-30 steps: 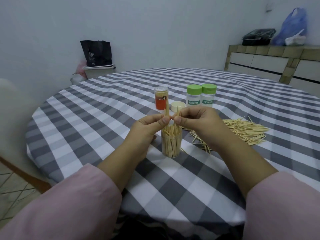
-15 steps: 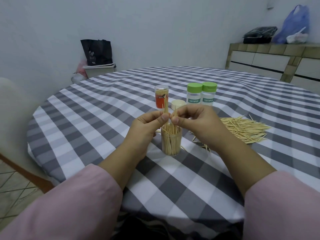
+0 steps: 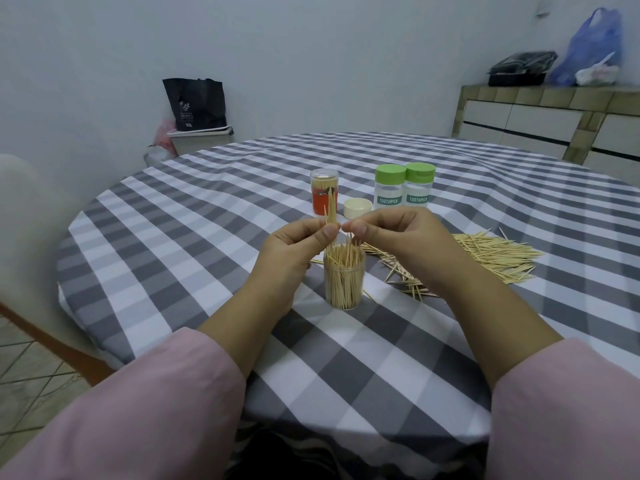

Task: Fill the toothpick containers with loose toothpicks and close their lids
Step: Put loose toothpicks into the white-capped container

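Wooden toothpicks are now pinched upright by the left hand alone; the right hand, fingertips pressed together, has let go above the jar.

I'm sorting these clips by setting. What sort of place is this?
Most likely a home dining room: a round table with a checked tablecloth, a tiled sideboard bearing plastic bags, and a bin against a plain wall.
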